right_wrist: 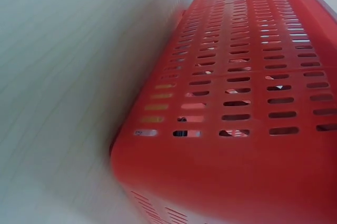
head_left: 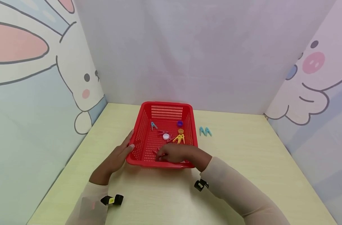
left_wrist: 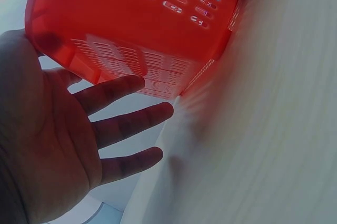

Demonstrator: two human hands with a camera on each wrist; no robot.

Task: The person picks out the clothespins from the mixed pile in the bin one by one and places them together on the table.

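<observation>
A red plastic basket point(head_left: 162, 163) sits on the table. My left hand point(head_left: 118, 156) rests against its left rim, thumb at the edge; in the left wrist view its other fingers point(left_wrist: 131, 124) are straight and spread outside. Inside the basket's near part, my right hand point(head_left: 172, 153) has bent fingers at a pink-red clothespin point(head_left: 155, 152); their grip on it is hidden. The basket also holds a blue clothespin point(head_left: 153, 125), dark pink clothespins point(head_left: 162, 132), yellow clothespins point(head_left: 181, 138), and purple point(head_left: 180, 123), orange point(head_left: 180, 131) and white point(head_left: 166, 136) bottle caps.
Two light-blue clothespins point(head_left: 205, 131) lie on the table point(head_left: 244, 150) right of the basket. Cartoon-printed walls point(head_left: 41, 109) stand at both sides, with a plain pale wall point(head_left: 185, 56) at the back. Small black devices point(head_left: 199, 185) are worn at both wrists.
</observation>
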